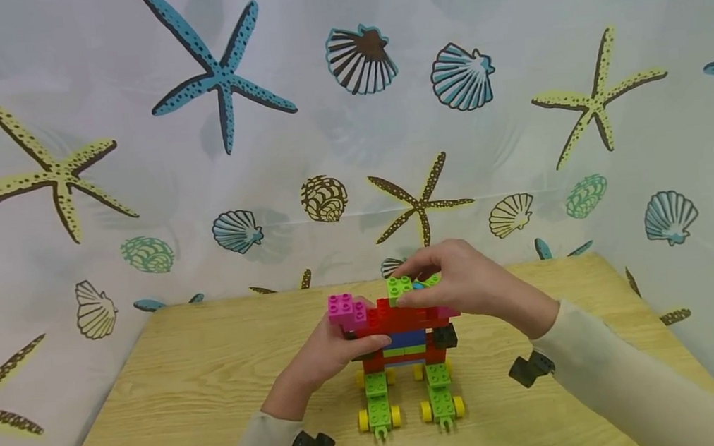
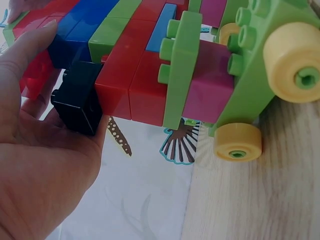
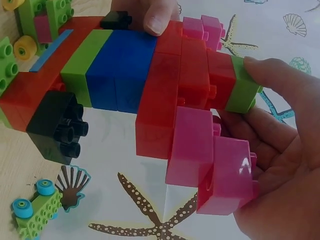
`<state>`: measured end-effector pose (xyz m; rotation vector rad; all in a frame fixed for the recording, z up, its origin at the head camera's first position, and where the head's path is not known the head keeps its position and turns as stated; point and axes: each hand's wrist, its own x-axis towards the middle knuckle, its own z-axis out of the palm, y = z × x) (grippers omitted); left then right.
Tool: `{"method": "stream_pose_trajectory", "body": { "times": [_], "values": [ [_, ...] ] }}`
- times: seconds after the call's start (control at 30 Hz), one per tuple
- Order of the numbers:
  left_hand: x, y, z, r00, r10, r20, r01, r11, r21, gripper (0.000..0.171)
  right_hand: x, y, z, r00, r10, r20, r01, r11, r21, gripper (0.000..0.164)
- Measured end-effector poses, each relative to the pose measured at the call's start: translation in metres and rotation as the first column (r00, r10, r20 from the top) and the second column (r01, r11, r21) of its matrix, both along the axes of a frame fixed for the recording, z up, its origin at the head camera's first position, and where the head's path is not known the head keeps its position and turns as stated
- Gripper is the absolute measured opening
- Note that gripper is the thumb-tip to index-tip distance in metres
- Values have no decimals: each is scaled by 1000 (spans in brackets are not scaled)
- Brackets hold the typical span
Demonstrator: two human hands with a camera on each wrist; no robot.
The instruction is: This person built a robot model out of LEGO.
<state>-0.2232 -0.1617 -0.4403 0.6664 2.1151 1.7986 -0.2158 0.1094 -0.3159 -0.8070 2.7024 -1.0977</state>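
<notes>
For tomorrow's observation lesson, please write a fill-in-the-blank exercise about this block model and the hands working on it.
1. The right hand pinches a ______ brick at the top of the block model.
2. The two green wheeled bases under the model have ______ wheels.
3. The left hand grips the model's side just below the ______ bricks that jut out.
4. The model stands on a ______ table.

Missing words: green; yellow; pink; wooden

No legible txt, labels, brands or nos. on anything in view.
</notes>
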Motion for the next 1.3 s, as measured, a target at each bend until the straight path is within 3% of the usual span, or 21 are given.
{"method": "stream_pose_trajectory", "body": {
  "times": [0.27, 0.6, 1.03, 1.3],
  "values": [
    [0, -4, -1, 1000, 1, -12, -1, 1000, -15, 45, 3, -3, 5, 999, 12, -42, -9, 997, 74, 44],
    [1, -3, -2, 1000, -10, -9, 10, 1000, 1, 44, 5, 1, -5, 999, -16, -31, 17, 1000, 16, 41],
    [-1, -2, -3, 1000, -1, -15, 1, 1000, -19, 47, 3, 4, -4, 1000, -19, 0, 19, 1000, -6, 43],
    [-1, -2, -2, 1000, -8, -18, 7, 1000, -25, 48, 3, 10, -4, 999, -8, -41, 7, 999, -36, 40]
  ]
}}
